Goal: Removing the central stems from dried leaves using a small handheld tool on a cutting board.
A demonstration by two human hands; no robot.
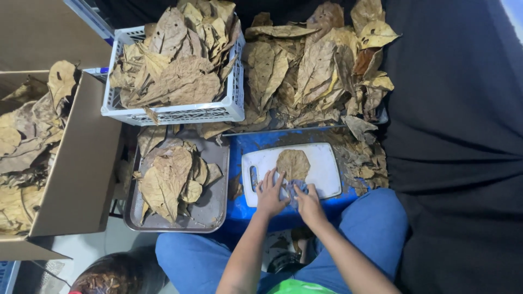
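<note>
Head view: two hands, left hand (269, 194) and right hand (309, 203), fingers spread flat, pressing one leaf (293, 164) on one cutting board (327, 163).

open brown cardboard box (81, 163) at left, holding dry leaves (22, 136)

A single dry brown leaf (293, 163), broad, flat and slightly mottled, lies face up on the middle of a white cutting board (327, 169) with a handle slot at its left end, its lower edge meeting a bluish cloth (294, 188) under the fingers.
</note>
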